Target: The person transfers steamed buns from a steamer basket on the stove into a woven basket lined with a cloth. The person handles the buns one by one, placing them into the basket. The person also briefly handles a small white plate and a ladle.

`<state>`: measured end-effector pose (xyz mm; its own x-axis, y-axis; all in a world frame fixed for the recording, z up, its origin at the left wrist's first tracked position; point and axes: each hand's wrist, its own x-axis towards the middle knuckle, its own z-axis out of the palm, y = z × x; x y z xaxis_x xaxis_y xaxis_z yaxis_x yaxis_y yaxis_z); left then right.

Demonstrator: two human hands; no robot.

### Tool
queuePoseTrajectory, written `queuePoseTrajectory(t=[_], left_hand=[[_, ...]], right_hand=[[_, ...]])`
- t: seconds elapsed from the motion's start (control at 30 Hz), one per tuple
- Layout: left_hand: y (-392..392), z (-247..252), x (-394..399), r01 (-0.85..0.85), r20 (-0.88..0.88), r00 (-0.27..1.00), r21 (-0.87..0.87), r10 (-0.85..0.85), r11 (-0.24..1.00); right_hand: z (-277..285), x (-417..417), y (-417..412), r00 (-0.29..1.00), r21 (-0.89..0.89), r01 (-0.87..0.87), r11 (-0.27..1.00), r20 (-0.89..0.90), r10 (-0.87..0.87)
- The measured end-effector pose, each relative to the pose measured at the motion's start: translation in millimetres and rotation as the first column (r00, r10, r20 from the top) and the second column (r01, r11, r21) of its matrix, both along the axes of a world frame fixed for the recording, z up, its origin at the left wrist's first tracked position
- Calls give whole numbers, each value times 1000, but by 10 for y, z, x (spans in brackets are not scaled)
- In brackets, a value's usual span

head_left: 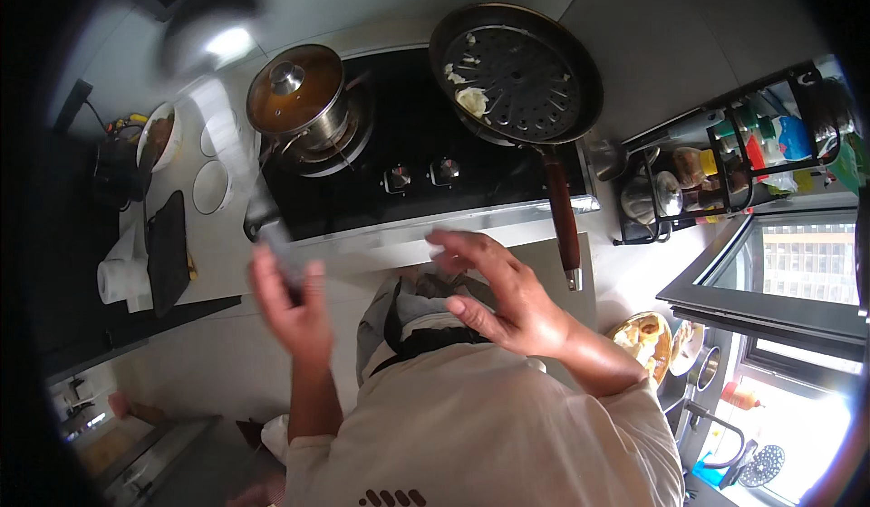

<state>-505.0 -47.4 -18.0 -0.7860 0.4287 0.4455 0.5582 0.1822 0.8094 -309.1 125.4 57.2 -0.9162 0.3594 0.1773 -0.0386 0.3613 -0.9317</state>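
Note:
My left hand (299, 320) grips the grey handle of a long-handled cooking utensil (277, 238). Motion blurs its metal shaft and broad dark head, so its exact kind is unclear. It points up and left, over the counter beside the stove. My right hand (510, 296) hovers in front of the stove's edge, fingers apart and holding nothing. A large dark frying pan (530, 75) rests on the right burner, its red-brown handle reaching towards me. Pale food scraps (472, 101) lie along the pan's left side. On the left burner stands a steel pot (319, 130) under a glass lid (288, 92).
Left of the stove are two white cups (212, 187), a white bowl of food (162, 136), a dark board (170, 255) and a paper roll (122, 279). At right stand a black condiment rack (727, 160), a kettle (656, 194), an open window (768, 269) and a food basket (642, 344).

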Motion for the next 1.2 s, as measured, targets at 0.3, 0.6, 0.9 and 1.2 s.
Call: queuePoseTrajectory(t=[0.3,0.6,0.9,1.2], left_hand=[[1456,148,893,576,-231,788,-52,-571,815],[1718,-577,1320,791,650,114,398,-751,465],[2080,-541,1349,557,626,-751,771,-211,307],[2081,-445,1400,489,596,-778,774,-201,403]], right_hand=[[-53,-208,381,835,-667,413,620,6,-550],[-197,142,1583,696,230,533,814,429,-576],[-442,78,1698,590,660,172,732,526,-613],[-184,-147,1609,500,574,156,804,656,-566]])
